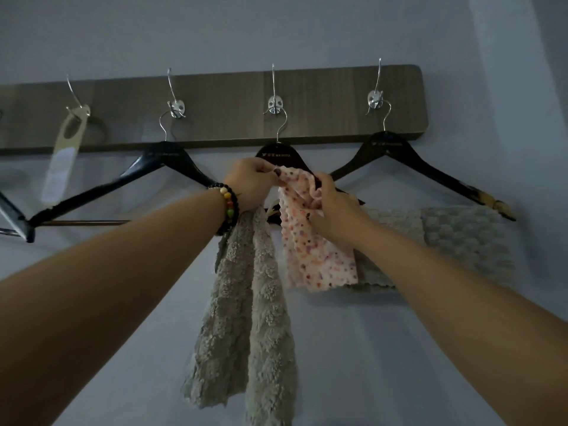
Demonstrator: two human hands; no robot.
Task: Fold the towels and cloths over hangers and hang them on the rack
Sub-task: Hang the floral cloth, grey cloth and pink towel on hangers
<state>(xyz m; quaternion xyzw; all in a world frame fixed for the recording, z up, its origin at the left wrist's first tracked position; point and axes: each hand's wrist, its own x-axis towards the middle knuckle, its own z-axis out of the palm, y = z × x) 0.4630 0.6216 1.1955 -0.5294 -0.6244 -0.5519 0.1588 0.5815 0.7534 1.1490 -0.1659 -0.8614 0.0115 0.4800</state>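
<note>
A dark wooden rack [215, 96] with metal hooks is fixed to the wall. Three black hangers hang from it. At the middle hanger [278, 155], my left hand [249, 182] pinches the top edge of a pink spotted cloth [316, 256], and a long grey fluffy towel [246, 318] hangs down from under that hand. My right hand [330, 201] grips the bunched pink cloth just right of it. The right hanger [399, 155] carries a folded grey towel [461, 241]. Nothing hangs on the left hanger [147, 170].
A pale shoehorn [63, 155] hangs from the leftmost hook. A corner of another dark hanger [12, 219] shows at the far left edge. The wall [399, 348] below the rack is plain and pale.
</note>
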